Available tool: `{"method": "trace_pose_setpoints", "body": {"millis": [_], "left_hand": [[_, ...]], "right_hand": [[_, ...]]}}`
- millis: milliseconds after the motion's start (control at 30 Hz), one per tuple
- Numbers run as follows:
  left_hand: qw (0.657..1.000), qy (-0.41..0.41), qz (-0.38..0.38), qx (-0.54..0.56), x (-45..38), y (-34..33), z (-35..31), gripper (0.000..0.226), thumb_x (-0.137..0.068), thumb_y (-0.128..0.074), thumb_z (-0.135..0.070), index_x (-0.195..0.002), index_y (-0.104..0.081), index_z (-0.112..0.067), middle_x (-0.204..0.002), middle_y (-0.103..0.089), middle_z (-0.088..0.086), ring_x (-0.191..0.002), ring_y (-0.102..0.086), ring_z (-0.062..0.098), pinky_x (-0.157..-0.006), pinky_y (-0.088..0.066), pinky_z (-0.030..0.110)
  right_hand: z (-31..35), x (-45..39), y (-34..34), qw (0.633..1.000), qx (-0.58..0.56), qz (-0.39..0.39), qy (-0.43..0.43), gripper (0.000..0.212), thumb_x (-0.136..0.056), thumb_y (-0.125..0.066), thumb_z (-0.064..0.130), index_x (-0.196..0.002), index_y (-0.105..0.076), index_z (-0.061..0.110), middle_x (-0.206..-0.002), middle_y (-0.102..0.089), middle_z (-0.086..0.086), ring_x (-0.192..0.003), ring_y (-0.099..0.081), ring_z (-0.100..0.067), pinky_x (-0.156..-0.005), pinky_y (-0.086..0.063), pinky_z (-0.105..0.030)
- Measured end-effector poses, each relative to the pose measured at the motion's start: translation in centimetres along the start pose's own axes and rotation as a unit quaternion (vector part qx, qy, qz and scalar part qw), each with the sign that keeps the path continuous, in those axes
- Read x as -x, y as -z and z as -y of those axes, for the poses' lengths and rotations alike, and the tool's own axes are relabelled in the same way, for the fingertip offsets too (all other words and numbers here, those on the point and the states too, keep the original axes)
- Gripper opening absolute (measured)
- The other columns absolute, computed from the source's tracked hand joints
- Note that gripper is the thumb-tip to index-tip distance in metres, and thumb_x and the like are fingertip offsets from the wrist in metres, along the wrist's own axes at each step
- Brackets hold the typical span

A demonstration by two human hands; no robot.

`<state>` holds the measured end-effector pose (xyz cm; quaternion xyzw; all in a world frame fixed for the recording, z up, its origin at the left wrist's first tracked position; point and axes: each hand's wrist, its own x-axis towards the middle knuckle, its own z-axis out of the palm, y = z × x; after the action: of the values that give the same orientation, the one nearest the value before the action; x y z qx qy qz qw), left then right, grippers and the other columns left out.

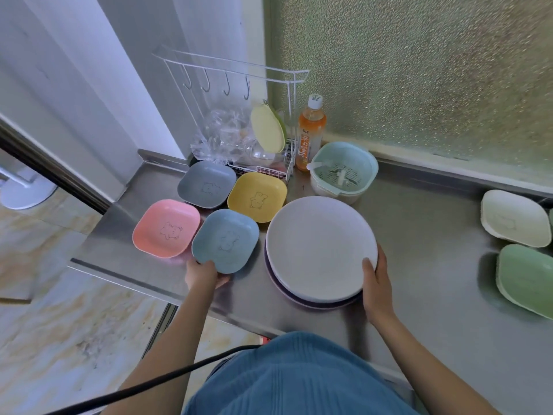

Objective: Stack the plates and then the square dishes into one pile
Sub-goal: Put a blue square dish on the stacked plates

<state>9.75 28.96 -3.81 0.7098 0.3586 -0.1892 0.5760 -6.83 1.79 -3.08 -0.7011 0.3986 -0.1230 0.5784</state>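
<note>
A pale round plate (320, 247) lies on top of a purple plate (311, 304) on the steel counter. My right hand (375, 283) grips the top plate's right rim. My left hand (203, 274) holds the near edge of a blue square dish (226, 239). Beside it lie a pink square dish (166, 227), a grey square dish (206, 184) and a yellow square dish (257, 196). At the far right sit a cream square dish (514, 217) and a green square dish (526, 280).
A teal strainer bowl (344, 172), an orange drink bottle (309, 133) and a white wire rack (263, 163) with a yellow-green plate and plastic wrap stand at the back. The counter's front edge (143, 283) drops to the floor at left. A frosted window is behind.
</note>
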Motion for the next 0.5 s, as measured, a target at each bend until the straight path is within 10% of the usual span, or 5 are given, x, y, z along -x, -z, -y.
{"method": "trace_pose_setpoints", "body": {"millis": [100,267,500], "left_hand": [[0.997,-0.065,0.005,-0.034,1.7,-0.2,-0.6,0.041,-0.088,-0.042,-0.006,-0.128,-0.045,-0.013,-0.118,-0.051,0.012,-0.103,-0.053,0.038,-0.055,-0.054,0.033],[0.966,-0.239,0.059,-0.076,4.6,-2.2,-3.1,0.013,-0.086,-0.041,-0.008,-0.094,-0.052,-0.007,-0.074,-0.048,0.007,-0.066,-0.045,0.024,-0.048,-0.036,0.025],[0.831,-0.408,0.202,-0.321,9.0,-8.3,-3.6,0.021,-0.090,-0.042,-0.014,-0.110,-0.047,-0.012,-0.066,-0.051,0.009,-0.063,-0.051,0.032,-0.055,-0.037,0.035]], "right_hand": [[-0.1,0.1,-0.2,1.000,-0.003,-0.011,-0.001,0.058,-0.085,-0.034,0.043,-0.142,-0.028,0.034,-0.141,-0.043,0.006,-0.116,-0.044,-0.013,-0.097,-0.035,-0.032],[-0.4,-0.2,-0.4,1.000,-0.004,-0.016,-0.004,0.046,-0.098,-0.037,0.030,-0.143,-0.028,0.033,-0.141,-0.044,0.003,-0.119,-0.044,-0.018,-0.098,-0.034,-0.033],[0.0,0.0,-0.3,1.000,0.001,-0.020,0.004,0.059,-0.087,-0.036,0.041,-0.144,-0.029,0.029,-0.141,-0.044,0.001,-0.119,-0.045,-0.019,-0.101,-0.035,-0.034]]}}
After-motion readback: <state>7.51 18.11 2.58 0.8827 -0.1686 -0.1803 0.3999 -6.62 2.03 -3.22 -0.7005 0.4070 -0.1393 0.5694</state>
